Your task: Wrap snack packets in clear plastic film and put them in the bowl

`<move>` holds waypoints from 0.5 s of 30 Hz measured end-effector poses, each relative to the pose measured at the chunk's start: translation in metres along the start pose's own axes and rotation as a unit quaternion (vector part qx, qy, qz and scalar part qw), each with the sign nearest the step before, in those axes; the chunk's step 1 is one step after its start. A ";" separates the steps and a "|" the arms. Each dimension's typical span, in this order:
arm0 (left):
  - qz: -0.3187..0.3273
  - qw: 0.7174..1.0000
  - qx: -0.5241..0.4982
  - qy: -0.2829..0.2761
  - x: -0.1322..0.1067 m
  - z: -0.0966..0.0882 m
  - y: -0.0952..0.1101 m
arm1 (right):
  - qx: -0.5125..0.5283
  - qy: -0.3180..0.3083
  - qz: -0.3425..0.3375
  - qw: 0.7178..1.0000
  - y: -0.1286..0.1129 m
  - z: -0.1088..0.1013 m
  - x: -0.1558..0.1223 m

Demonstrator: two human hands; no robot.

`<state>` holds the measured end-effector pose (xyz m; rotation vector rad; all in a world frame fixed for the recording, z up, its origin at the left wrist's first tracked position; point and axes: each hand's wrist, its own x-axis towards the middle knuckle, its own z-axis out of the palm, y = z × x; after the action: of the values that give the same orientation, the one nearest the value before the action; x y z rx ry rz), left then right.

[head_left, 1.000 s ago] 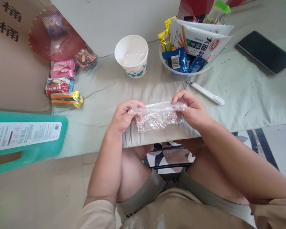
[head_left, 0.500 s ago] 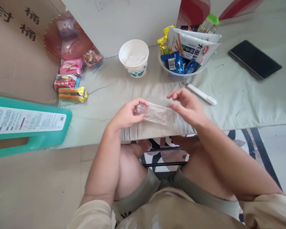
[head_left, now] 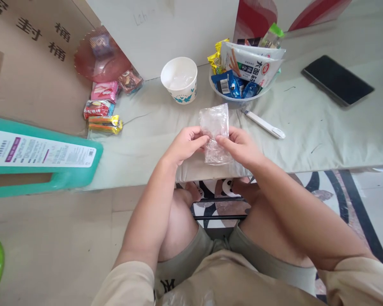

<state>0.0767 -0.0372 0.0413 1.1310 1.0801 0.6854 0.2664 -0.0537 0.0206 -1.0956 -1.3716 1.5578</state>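
A clear, crinkled plastic bag (head_left: 216,121) is held upright between my two hands, just above the front edge of the cloth-covered table (head_left: 140,148). My left hand (head_left: 191,143) pinches its left side with thumb and fingers. On the right side, my right hand (head_left: 239,144) grips it, thumb in front and fingers behind. Beyond the bag stands a white paper cup (head_left: 179,80) with clear plastic inside. A white utility knife (head_left: 264,124) lies to the right of my right hand, and a bowl (head_left: 234,101) of packaged snacks sits behind it.
A black phone (head_left: 338,80) lies at the right. Several wrapped snacks (head_left: 105,91) rest at the left by a red scalloped dish (head_left: 98,63). A teal jug (head_left: 79,180) lies at the left edge, and a white box (head_left: 166,34) stands at the back.
My right hand, fingers apart before, now grips the bag. The bag has gone from lying stretched sideways to upright between both hands. The view has shifted slightly.
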 end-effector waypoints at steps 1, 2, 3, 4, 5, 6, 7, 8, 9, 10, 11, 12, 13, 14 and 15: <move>0.004 1.000 0.016 0.023 0.000 0.001 0.001 | 0.006 -0.011 -0.005 1.000 0.001 -0.002 0.001; 0.009 0.999 0.028 0.037 0.001 0.001 0.001 | 0.011 -0.019 -0.009 1.000 0.002 -0.003 0.001; 0.017 0.998 0.033 0.043 0.001 0.001 0.001 | 0.013 -0.022 -0.011 1.000 0.002 -0.004 0.002; 0.027 0.998 0.029 0.044 0.002 0.000 0.001 | 0.015 -0.020 -0.015 1.000 0.003 -0.006 0.002; 0.043 0.998 0.019 0.045 0.002 -0.001 0.002 | 0.021 -0.014 -0.021 0.999 0.003 -0.006 0.002; 0.062 0.997 0.006 0.048 0.002 -0.002 0.002 | 0.031 -0.006 -0.031 0.999 0.004 -0.007 0.001; 0.084 0.995 -0.008 0.054 0.001 -0.003 0.002 | 0.046 0.001 -0.046 0.998 0.004 -0.006 0.000; 0.103 0.993 -0.020 0.061 0.000 -0.004 0.002 | 0.063 0.007 -0.061 0.996 0.003 -0.006 0.000; 0.117 0.990 -0.029 0.067 -0.001 -0.005 0.002 | 0.078 0.011 -0.071 0.994 0.003 -0.005 -0.001; 0.123 0.989 -0.038 0.071 -0.003 -0.006 0.002 | 0.089 0.012 -0.074 0.993 0.002 -0.003 -0.001; 0.121 0.989 -0.051 0.072 -0.004 -0.008 0.001 | 0.094 0.009 -0.072 0.993 0.000 -0.001 0.000; 0.112 0.989 -0.066 0.070 -0.006 -0.010 -0.001 | 0.088 0.001 -0.067 0.994 -0.001 0.001 0.001; 0.102 0.990 -0.073 0.067 -0.007 -0.013 -0.004 | 0.070 -0.010 -0.060 0.996 -0.003 0.004 0.004; 0.094 0.991 -0.068 0.066 -0.008 -0.016 -0.008 | 0.041 -0.018 -0.054 0.998 -0.004 0.006 0.007; 0.091 0.992 -0.052 0.070 -0.008 -0.020 -0.012 | 0.005 -0.021 -0.052 0.998 -0.004 0.010 0.010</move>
<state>0.0540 -0.0410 0.0316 1.1130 1.0545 0.9673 0.2540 -0.0466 0.0243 -0.9744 -1.4240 1.5196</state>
